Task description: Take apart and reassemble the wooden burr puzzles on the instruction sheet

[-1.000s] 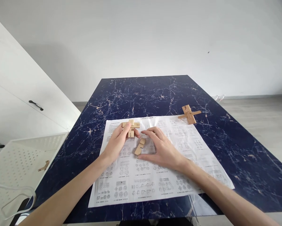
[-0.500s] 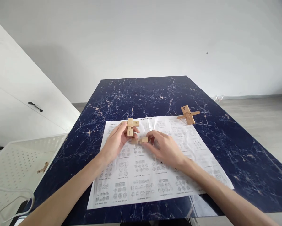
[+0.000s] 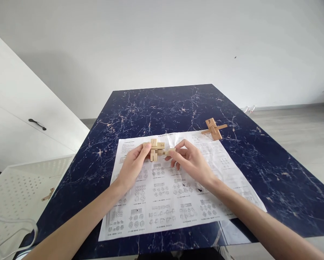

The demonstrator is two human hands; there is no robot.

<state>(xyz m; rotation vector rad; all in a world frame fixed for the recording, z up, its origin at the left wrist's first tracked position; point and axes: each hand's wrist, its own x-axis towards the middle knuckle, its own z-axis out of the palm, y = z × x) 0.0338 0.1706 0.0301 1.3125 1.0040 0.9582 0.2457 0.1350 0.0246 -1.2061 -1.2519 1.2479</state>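
My left hand (image 3: 133,161) grips a partly joined wooden puzzle (image 3: 153,146) made of notched, interlocking pieces, some with dark marks. Its thumb presses on the upper left of the wood. Between the thumb and fingers of my right hand (image 3: 191,159) is a small wooden puzzle piece (image 3: 170,151), its left end at the right side of the puzzle. Whether that end sits inside a notch I cannot tell. Both hands are above a printed instruction sheet (image 3: 162,196) with rows of small diagrams.
A crossed wooden puzzle (image 3: 214,129) lies at the sheet's upper right corner on the dark blue marbled table (image 3: 162,108). At the left stands a white perforated basket (image 3: 23,184) with a wooden piece (image 3: 47,195) in it. A white cabinet (image 3: 34,104) is beyond.
My right hand has raised its piece from below the puzzle to the puzzle's right side. The left hand has shifted slightly right with the puzzle. The camera view has moved a little.
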